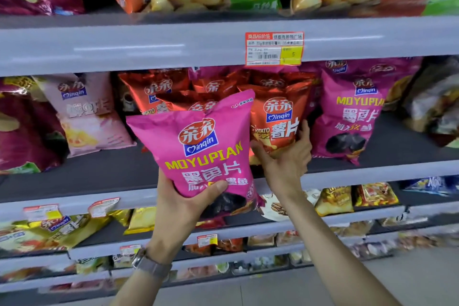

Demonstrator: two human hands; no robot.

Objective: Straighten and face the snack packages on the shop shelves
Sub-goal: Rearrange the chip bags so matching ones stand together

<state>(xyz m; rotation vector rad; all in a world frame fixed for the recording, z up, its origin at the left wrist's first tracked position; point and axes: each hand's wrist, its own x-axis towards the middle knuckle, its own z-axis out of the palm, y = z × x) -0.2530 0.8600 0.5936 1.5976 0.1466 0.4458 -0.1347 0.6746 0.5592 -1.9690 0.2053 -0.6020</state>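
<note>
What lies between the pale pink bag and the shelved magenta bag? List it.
Head view: red potato-chip bags fill it; right hand grips the front one, left hand holds another magenta bag before them.

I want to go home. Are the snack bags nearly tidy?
Not yet. Done: the shelved pink bag faces front. In hand: the left hand holds a loose pink bag; the right hand grips a red chip bag. Left: the red bags behind lean crooked, and the gold bags below lie tilted.
</note>
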